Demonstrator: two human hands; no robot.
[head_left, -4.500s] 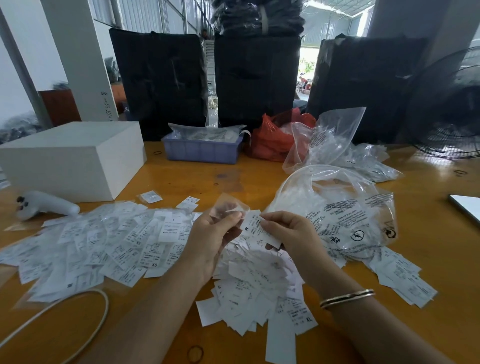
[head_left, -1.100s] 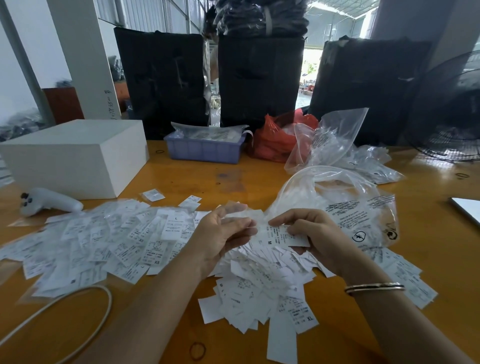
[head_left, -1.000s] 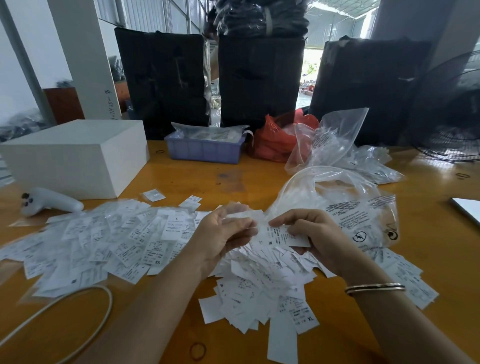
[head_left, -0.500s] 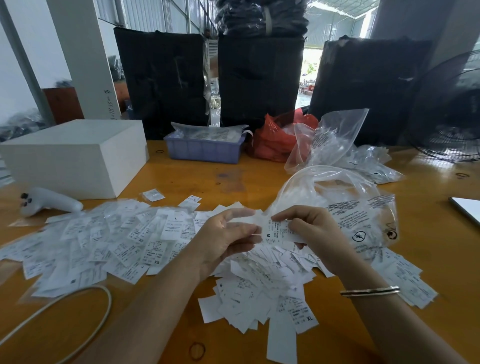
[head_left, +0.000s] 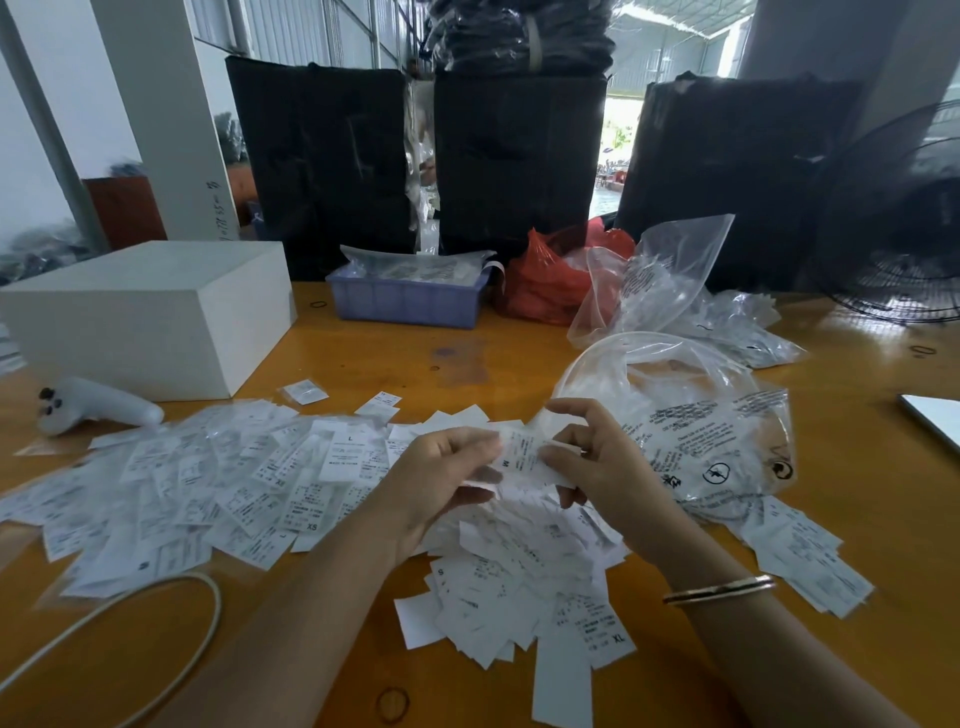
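Observation:
My left hand (head_left: 436, 483) and my right hand (head_left: 602, 467) both pinch one white size label (head_left: 522, 457) marked M, held just above the table between them. Under the hands lies a loose heap of white labels (head_left: 519, 582). A wider spread of labels in small clear sleeves (head_left: 208, 483) covers the table to the left. A large clear plastic bag (head_left: 701, 415) with black print lies open right behind my right hand. My right wrist wears a thin bangle.
On the orange table (head_left: 415, 364) stand a white box (head_left: 150, 312), a white handheld controller (head_left: 93, 405), a blue tray (head_left: 410, 301), a red bag (head_left: 550, 286) and more clear bags (head_left: 727, 322). A white cable (head_left: 156, 623) loops at the front left. Black bundles line the back; a fan (head_left: 909, 234) stands right.
Both hands drew closer together over the heap and now share the same M label; earlier the right hand held it alone while the left held other paper.

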